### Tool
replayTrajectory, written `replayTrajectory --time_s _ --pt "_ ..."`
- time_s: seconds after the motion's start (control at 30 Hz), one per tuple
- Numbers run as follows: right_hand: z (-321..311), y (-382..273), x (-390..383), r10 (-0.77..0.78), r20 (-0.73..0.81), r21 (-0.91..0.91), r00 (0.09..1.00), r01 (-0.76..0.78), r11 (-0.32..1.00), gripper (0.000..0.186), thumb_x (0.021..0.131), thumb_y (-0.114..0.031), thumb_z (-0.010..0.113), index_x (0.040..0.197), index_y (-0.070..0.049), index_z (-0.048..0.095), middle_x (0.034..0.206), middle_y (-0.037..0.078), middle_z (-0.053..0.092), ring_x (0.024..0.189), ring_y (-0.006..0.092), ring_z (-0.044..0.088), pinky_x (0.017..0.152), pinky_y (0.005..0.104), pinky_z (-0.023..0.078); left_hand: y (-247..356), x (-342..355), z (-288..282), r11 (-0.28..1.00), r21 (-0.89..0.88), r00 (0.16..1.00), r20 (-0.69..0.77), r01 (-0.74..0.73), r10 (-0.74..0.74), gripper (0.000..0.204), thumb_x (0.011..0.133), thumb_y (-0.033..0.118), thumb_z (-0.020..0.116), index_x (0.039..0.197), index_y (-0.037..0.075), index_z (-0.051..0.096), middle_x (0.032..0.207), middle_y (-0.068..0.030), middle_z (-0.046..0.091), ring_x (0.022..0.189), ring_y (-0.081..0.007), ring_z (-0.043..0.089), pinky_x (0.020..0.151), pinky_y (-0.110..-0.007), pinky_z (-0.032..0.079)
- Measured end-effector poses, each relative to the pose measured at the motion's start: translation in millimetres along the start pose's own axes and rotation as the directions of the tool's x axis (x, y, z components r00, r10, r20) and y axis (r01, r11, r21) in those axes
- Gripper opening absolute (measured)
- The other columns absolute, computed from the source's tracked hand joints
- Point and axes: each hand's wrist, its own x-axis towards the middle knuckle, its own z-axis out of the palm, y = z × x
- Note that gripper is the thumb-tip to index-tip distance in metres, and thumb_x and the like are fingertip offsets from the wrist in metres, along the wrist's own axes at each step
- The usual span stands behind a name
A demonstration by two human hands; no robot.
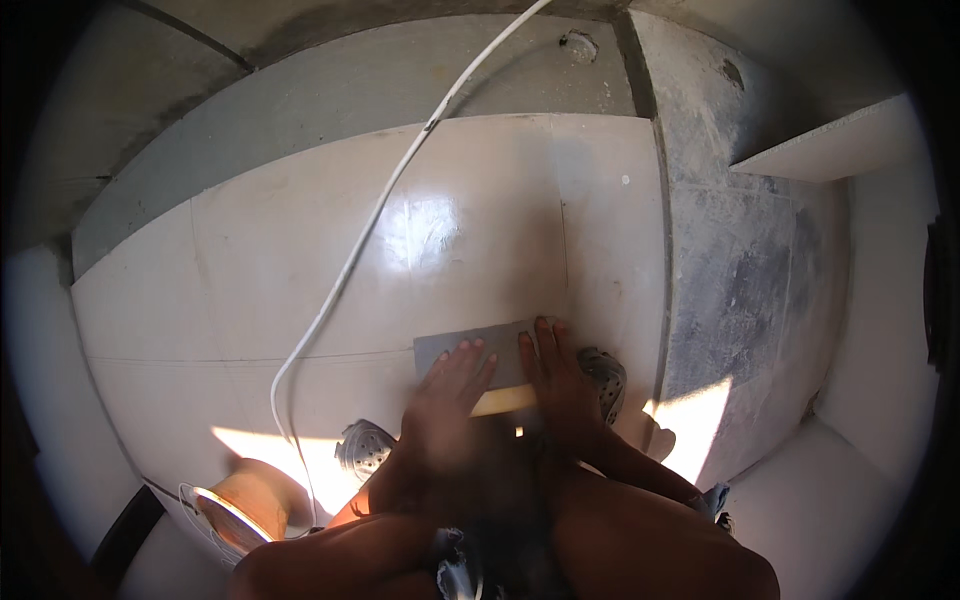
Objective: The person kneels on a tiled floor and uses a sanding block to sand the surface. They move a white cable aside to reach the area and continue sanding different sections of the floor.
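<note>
My left hand (448,390) lies with fingers stretched out over the left part of a grey rectangular sheet (438,352) on the pale floor (300,240) between my feet. My right hand (558,390) rests flat at the sheet's right side, fingertips on its far edge. A pale yellow strip (500,400) shows along the near edge of the sheet, between the hands. Grey perforated shoes (362,450) show on either side; the lower middle is dark and blurred.
A white cable (350,260) runs across the floor to the lower left, near a round tan pot (245,505) with a wire handle. A concrete strip (730,280) and a jutting board (830,145) are at the right. Rough concrete (200,40) borders the far side.
</note>
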Motion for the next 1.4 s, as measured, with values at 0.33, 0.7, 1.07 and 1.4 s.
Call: replayTrajectory --time_s 0.33,0.7,1.07,1.4 --pt "5 -6 -7 -0.005 -0.087 0.036 0.996 0.008 0.999 0.062 0.092 -0.006 0.062 0.153 0.002 0.052 0.162 0.028 0.045 0.15 0.045 0.048 0.079 0.0403 0.068 -10 -7 3 0.994 0.094 0.997 0.054 -0.053 0.048 0.06 0.095 0.002 0.057 0.154 0.011 0.059 0.164 -0.0149 0.053 0.15 -0.0319 0.053 0.121 -0.051 0.048" --pt "14 -1 -13 -0.009 -0.056 0.023 0.998 0.011 1.0 0.068 0.093 -0.006 0.062 0.159 -0.001 0.046 0.167 0.028 0.038 0.153 0.0469 0.043 0.086 0.0449 0.067 -19 -9 15 0.995 0.078 0.998 0.019 -0.067 0.066 0.068 0.089 -0.004 0.061 0.155 0.013 0.058 0.165 -0.0136 0.051 0.151 -0.031 0.051 0.124 -0.05 0.045" --pt "13 11 7 0.075 -0.115 0.02 0.991 -0.073 0.997 0.065 0.096 -0.008 0.065 0.159 -0.011 0.049 0.166 0.019 0.045 0.151 0.0404 0.049 0.093 0.0441 0.065 -12 20 3 0.995 0.085 0.997 0.062 -0.047 0.042 0.082 0.079 -0.01 0.066 0.157 0.015 0.055 0.166 -0.0112 0.049 0.152 -0.0301 0.049 0.125 -0.049 0.044" --pt "-10 20 40 0.039 -0.11 0.003 0.993 -0.039 0.999 0.062 0.097 -0.004 0.061 0.158 -0.01 0.049 0.164 0.017 0.044 0.151 0.0407 0.048 0.097 0.0455 0.065 -11 36 -15 0.995 0.094 0.999 0.028 -0.044 0.041 0.084 0.077 -0.013 0.064 0.156 0.015 0.055 0.166 -0.0099 0.05 0.15 -0.0302 0.052 0.124 -0.048 0.046"
